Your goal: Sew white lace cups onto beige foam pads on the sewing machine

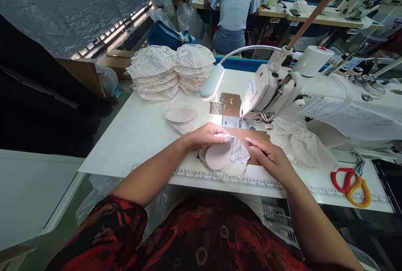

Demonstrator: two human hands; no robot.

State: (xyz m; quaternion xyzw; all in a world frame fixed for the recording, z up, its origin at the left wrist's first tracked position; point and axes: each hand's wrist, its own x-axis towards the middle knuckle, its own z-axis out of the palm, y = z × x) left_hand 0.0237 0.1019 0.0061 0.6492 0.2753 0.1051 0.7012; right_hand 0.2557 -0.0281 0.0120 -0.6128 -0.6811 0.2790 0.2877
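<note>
My left hand [210, 135] pinches the upper edge of a white lace piece [240, 156] that has a smooth oval pad [218, 156] on it. The piece hangs over the ruler strip near the table's front edge. Just right of the lace, my right hand [266, 153] is closed around a small, thin dark tool [255, 143], apart from the cloth. Behind both hands stands the white sewing machine [260, 91], its needle area lit. Another cup-shaped piece [182, 117] lies on the table to the left of the machine.
Two stacks of lace cups [153, 72] stand at the back left. A lamp [212, 81] arches over the table [119, 145]. More white lace cloth [298, 141] lies under the machine arm. Red and orange scissors [353, 183] are at the right. A person [234, 3] sits beyond.
</note>
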